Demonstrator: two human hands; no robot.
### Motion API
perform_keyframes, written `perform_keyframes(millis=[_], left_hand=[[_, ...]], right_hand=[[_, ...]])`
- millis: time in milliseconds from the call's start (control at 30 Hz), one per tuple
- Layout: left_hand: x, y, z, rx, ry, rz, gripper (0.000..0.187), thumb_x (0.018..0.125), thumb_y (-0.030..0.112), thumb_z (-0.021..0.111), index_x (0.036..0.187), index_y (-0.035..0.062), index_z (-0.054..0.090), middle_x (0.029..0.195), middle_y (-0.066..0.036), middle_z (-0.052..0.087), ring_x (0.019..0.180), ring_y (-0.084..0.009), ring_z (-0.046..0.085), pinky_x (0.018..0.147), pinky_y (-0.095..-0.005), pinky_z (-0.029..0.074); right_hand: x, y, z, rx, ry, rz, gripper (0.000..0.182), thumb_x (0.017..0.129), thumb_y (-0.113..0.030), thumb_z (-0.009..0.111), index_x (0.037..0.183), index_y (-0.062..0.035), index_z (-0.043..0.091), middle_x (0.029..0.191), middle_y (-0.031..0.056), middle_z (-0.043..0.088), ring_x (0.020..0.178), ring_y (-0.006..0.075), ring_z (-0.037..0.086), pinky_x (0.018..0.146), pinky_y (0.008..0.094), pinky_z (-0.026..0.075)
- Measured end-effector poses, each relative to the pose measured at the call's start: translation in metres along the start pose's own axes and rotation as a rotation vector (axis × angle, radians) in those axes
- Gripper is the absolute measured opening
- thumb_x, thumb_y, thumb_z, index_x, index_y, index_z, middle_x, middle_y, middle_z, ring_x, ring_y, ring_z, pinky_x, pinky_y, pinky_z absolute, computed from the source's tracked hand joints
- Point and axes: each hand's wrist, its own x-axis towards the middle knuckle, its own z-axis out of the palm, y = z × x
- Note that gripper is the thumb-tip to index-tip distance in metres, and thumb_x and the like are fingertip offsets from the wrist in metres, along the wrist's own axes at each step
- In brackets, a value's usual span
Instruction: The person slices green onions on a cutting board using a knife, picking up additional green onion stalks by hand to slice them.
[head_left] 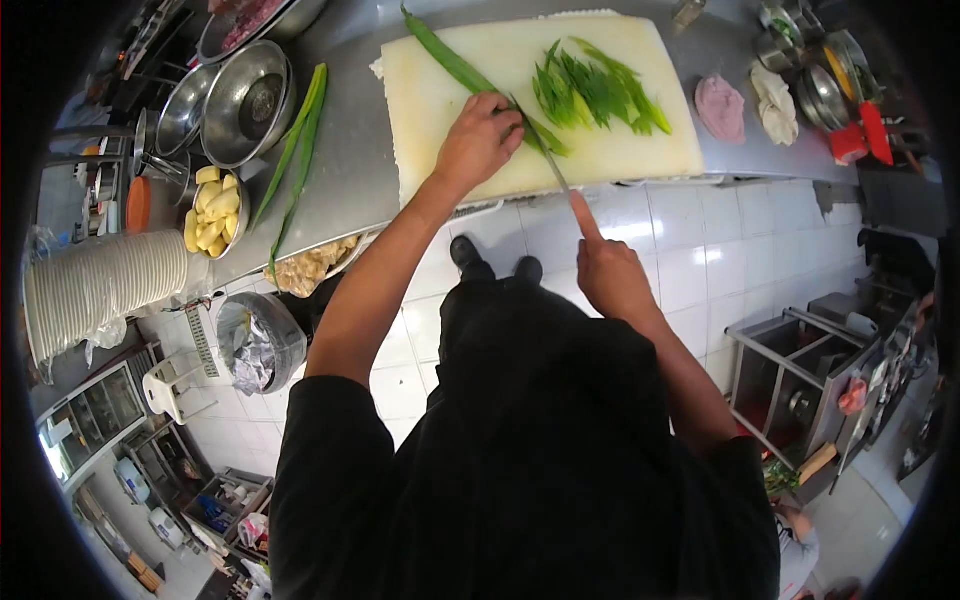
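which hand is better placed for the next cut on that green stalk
Likely the right: the right hand grips the knife, whose blade reaches the green stalk. The left hand is busy holding the stalk down on the cutting board.

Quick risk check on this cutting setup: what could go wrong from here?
1. Nicked finger: the left hand on the green stalk sits right by the knife held in the right hand.
2. Dropped pieces: the cutting board reaches the counter's near edge, so bits pushed that way might fall onto the floor.
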Motion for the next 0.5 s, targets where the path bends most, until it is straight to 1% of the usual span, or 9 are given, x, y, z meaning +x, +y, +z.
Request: perform_keyframes(millis=[67, 167, 267, 367, 467, 500], left_hand=[[-0.001, -0.001, -0.001, 0.009, -0.003, -0.010, 0.017, 0.084, 0.016, 0.070, 0.097, 0.0053, 0.072, 0.107, -0.011, 0.059, 0.107, -0.0310, 0.057, 0.094, -0.0410, 0.048], [0.002, -0.001, -0.001, 0.022, 0.003, -0.001, 0.017, 0.084, 0.016, 0.070, 0.097, 0.0056, 0.072, 0.107, -0.011, 0.059, 0.107, -0.0310, 0.057, 0.094, -0.0409, 0.048], [0.002, -0.005, 0.001, 0.018, 0.017, -0.003, 0.017, 0.084, 0.017, 0.070, 0.097, 0.0059, 0.073, 0.108, -0.011, 0.060, 0.106, -0.0310, 0.057, 0.093, -0.0407, 0.048], [0.001, -0.005, 0.004, 0.008, 0.023, -0.008, 0.016, 0.084, 0.016, 0.070, 0.097, 0.0057, 0.073, 0.108, -0.012, 0.060, 0.106, -0.0312, 0.057, 0.093, -0.0403, 0.048], [0.000, -0.004, 0.005, -0.015, 0.037, -0.001, 0.015, 0.083, 0.013, 0.070, 0.096, 0.0051, 0.073, 0.106, -0.012, 0.060, 0.104, -0.0316, 0.057, 0.091, -0.0401, 0.049], [-0.001, 0.001, 0.007, -0.021, 0.049, 0.012, 0.014, 0.083, 0.012, 0.070, 0.094, 0.0047, 0.073, 0.105, -0.013, 0.060, 0.103, -0.0317, 0.058, 0.090, -0.0402, 0.050]], right_hand=[[0.012, -0.006, -0.002, 0.027, 0.014, -0.009, 0.073, 0.091, -0.009, 0.053, 0.155, -0.0192, 0.020, 0.070, 0.0289, 0.063, 0.069, 0.0465, 0.064, 0.070, 0.0565, 0.050], [-0.003, -0.011, -0.013, 0.028, -0.041, 0.044, 0.071, 0.091, -0.009, 0.053, 0.155, -0.0178, 0.023, 0.070, 0.0297, 0.063, 0.071, 0.0478, 0.063, 0.073, 0.0567, 0.050], [-0.021, -0.005, -0.023, 0.044, -0.046, 0.038, 0.068, 0.092, -0.010, 0.053, 0.154, -0.0162, 0.025, 0.071, 0.0292, 0.063, 0.071, 0.0480, 0.063, 0.073, 0.0569, 0.050], [-0.002, 0.012, -0.014, 0.089, 0.054, -0.058, 0.066, 0.093, -0.011, 0.053, 0.153, -0.0157, 0.027, 0.071, 0.0278, 0.064, 0.070, 0.0475, 0.062, 0.072, 0.0570, 0.050], [0.016, 0.018, -0.019, 0.018, 0.130, 0.001, 0.065, 0.094, -0.012, 0.052, 0.153, -0.0153, 0.027, 0.071, 0.0272, 0.064, 0.070, 0.0470, 0.062, 0.072, 0.0565, 0.050], [0.015, 0.018, -0.021, 0.023, 0.136, -0.005, 0.066, 0.094, -0.012, 0.053, 0.154, -0.0171, 0.026, 0.070, 0.0270, 0.063, 0.069, 0.0470, 0.062, 0.071, 0.0561, 0.050]])
